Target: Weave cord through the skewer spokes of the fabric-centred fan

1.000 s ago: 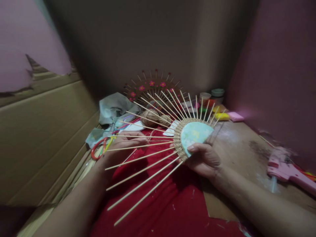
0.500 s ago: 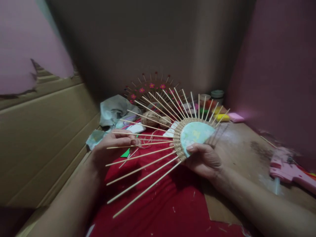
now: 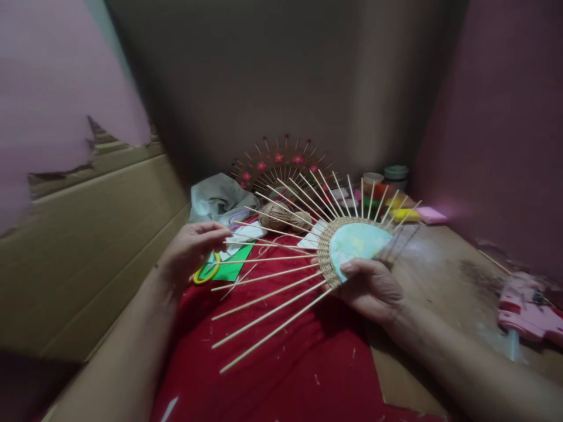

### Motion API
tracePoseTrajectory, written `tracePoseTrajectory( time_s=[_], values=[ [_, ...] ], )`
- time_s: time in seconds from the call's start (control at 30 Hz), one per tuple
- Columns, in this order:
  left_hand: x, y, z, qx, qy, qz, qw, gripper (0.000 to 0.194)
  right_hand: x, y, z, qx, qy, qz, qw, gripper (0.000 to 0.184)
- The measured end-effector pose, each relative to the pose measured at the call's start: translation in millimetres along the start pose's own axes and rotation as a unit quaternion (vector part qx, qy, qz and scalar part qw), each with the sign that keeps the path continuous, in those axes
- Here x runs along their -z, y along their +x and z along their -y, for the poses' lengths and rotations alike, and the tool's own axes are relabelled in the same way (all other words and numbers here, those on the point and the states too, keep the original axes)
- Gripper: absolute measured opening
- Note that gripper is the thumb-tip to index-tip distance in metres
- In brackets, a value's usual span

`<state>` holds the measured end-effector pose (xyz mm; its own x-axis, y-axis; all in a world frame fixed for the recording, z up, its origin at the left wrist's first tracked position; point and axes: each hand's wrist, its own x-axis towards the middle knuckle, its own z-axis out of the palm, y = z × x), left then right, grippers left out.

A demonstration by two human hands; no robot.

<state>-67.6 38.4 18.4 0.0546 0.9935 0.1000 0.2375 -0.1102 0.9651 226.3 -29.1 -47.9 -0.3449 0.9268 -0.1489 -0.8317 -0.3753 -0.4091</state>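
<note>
In my right hand (image 3: 373,287) is a half-round fan-like piece (image 3: 358,240), its pale blue-green face edged with a woven twine band (image 3: 324,252). My thumb presses on the face near the lower edge, with the other fingers behind. Thin wooden sticks (image 3: 268,305) radiate from the band up, left and toward me. My left hand (image 3: 193,249) is at the outer tips of the left sticks, thumb and fingers pinched together. What they pinch, if anything, is too small to make out. A loose strand of twine (image 3: 266,249) shows behind the sticks.
Behind lie twine balls (image 3: 275,215), a grey plastic bag (image 3: 220,196) and a flower-decorated stick fan (image 3: 279,164). Yellow-handled scissors (image 3: 206,271) and green paper (image 3: 235,264) are beside my left hand. A pink glue gun (image 3: 523,308) rests right, cardboard (image 3: 97,252) stands left, red cloth (image 3: 281,375) lies below.
My left hand has drawn back leftward from among the sticks to their tips, uncovering the scissors and green paper. The right hand keeps its hold; the view has shifted slightly.
</note>
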Motion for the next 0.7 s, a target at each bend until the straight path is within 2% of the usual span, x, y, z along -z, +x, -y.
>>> tracePoseTrajectory(
  time_s=[0.13, 0.23, 0.3, 0.43, 0.5, 0.57, 0.63, 0.7],
  values=[
    [-15.4, 10.7, 17.9, -0.006, 0.075, 0.017, 0.997, 0.024, 0.1, -2.3, 0.6, -0.017, -0.035, 0.04, 0.998, 0.051],
    [-39.3, 6.9, 29.7, -0.064, 0.182, 0.004, 0.981, 0.025, 1.6, -5.9, -1.8, -0.052, -0.063, 0.087, 0.993, 0.05],
    [-57.7, 0.0, 35.7, -0.098, 0.219, -0.005, 0.971, 0.025, 1.2, -9.6, -5.3, -0.08, -0.077, 0.126, 0.986, 0.049],
    [-81.6, -12.2, 34.9, -0.207, 0.343, 0.044, 0.915, 0.02, -4.0, -16.9, -12.5, -0.108, -0.097, 0.186, 0.972, 0.05],
    [-83.1, -17.8, 23.8, -0.257, 0.311, 0.073, 0.912, 0.027, -5.6, -17.7, -14.1, -0.103, -0.101, 0.195, 0.97, 0.05],
    [-80.8, -25.9, 7.1, -0.258, 0.212, 0.136, 0.933, 0.038, -4.7, -16.2, -13.8, -0.093, -0.103, 0.192, 0.972, 0.049],
    [-79.3, -36.2, -9.0, -0.192, 0.107, 0.245, 0.944, 0.035, -1.7, -13.3, -12.2, -0.082, -0.103, 0.183, 0.974, 0.048],
    [-80.9, -45.4, -18.1, -0.132, 0.034, 0.284, 0.949, 0.037, 1.4, -10.8, -10.5, -0.072, -0.101, 0.174, 0.977, 0.046]
  ],
)
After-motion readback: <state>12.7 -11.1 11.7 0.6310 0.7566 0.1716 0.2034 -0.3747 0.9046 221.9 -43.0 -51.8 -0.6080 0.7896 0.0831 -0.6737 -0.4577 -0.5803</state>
